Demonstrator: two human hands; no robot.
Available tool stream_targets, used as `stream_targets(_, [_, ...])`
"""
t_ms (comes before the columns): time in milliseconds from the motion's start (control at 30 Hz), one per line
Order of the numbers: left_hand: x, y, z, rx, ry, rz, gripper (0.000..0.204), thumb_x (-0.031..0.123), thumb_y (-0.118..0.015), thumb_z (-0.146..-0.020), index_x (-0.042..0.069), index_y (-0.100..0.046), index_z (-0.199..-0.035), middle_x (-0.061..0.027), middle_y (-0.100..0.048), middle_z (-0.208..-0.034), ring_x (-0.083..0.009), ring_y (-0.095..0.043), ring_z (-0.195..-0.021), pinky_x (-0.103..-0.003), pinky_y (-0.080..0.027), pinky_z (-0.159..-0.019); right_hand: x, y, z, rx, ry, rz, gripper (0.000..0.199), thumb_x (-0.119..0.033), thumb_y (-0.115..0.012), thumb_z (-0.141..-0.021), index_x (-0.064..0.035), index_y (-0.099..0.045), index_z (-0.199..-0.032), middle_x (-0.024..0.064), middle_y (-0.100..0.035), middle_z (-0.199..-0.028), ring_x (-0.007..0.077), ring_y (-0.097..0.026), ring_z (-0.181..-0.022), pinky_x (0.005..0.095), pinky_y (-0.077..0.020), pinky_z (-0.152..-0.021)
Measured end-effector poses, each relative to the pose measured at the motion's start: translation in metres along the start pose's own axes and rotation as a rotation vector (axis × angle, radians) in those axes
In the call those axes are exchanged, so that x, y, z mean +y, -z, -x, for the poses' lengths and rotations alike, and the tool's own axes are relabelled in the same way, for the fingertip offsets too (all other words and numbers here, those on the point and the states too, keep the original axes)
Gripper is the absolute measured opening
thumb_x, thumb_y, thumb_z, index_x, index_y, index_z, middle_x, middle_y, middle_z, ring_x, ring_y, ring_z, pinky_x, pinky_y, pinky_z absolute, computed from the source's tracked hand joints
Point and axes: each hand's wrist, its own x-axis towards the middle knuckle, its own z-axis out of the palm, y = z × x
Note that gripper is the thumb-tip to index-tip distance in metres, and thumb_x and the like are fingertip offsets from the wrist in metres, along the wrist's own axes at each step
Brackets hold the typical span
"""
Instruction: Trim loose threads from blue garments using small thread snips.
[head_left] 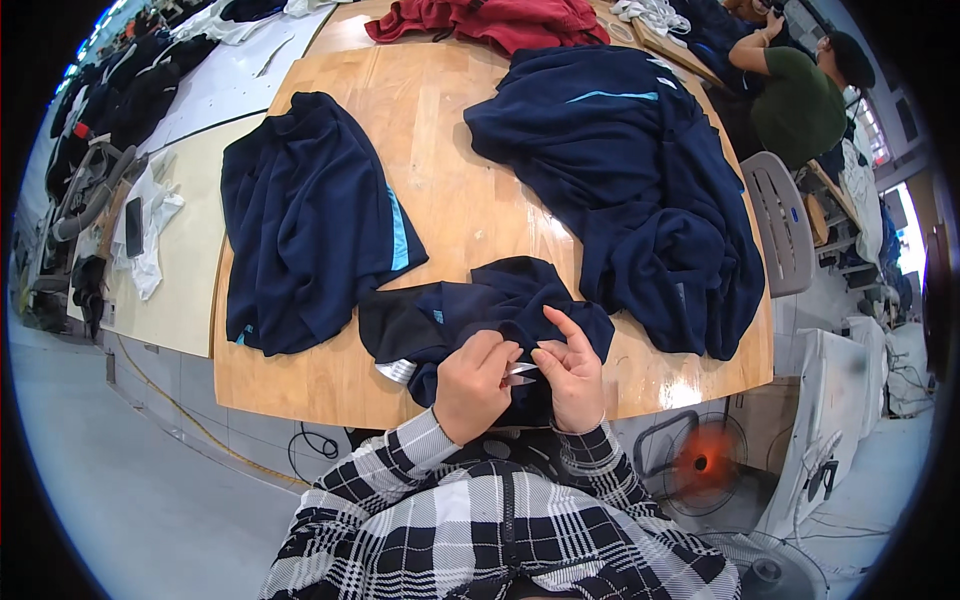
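A dark navy garment (480, 310) lies bunched at the near edge of the wooden table (440, 200). My left hand (475, 385) is closed around small metal thread snips (520, 374), whose blades point right at the cloth. My right hand (572, 370) pinches a fold of the same garment, index finger raised. The two hands almost touch over the cloth. Both sleeves are black-and-white plaid.
A folded navy garment with a light blue stripe (310, 225) lies at the left, a larger navy pile (630, 190) at the right, red cloth (490, 20) at the far edge. Another person (800, 90) sits at the far right. A grey chair (780, 225) and a fan (700, 462) stand to the right.
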Motion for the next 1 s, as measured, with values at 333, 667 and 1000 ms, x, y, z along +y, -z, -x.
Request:
stream_targets(333, [-0.028, 0.007, -0.002, -0.233, 0.860, 1.004, 0.014, 0.020, -0.054, -0.094, 0.007, -0.057, -0.089, 0.0023, -0.047, -0.068, -0.0065, -0.042, -0.058, -0.019, -0.035, -0.052, 0.011, 0.014, -0.012, -0.013, -0.029, -0.120, 0.046, 0.003, -0.057, -0.088, -0.0002, -0.042, -0.131, 0.0014, -0.061, -0.088, 0.0048, -0.054, -0.082, 0.0168, -0.0421, -0.079])
stream_targets(667, [-0.021, 0.012, -0.021, -0.203, 0.184, 0.390, 0.014, 0.007, -0.069, -0.081, -0.001, -0.063, -0.090, -0.0041, -0.054, -0.086, -0.0110, -0.052, -0.059, -0.021, -0.043, -0.053, 0.013, 0.021, -0.010, -0.028, -0.053, -0.045, 0.042, 0.002, -0.055, -0.089, -0.0003, -0.045, -0.130, 0.0010, -0.061, -0.089, 0.0046, -0.054, -0.083, 0.0167, -0.0417, -0.080])
stream_targets(1000, [-0.022, -0.001, -0.016, -0.246, 0.726, 0.821, 0.010, 0.013, -0.060, -0.090, 0.004, -0.059, -0.086, 0.0025, -0.053, -0.072, -0.0056, -0.043, -0.056, -0.018, -0.037, -0.051, 0.015, 0.019, -0.010, -0.045, 0.027, 0.071, 0.036, -0.002, -0.054, -0.091, -0.0003, -0.050, -0.126, 0.0023, -0.063, -0.092, 0.0063, -0.057, -0.085, 0.0172, -0.0419, -0.081])
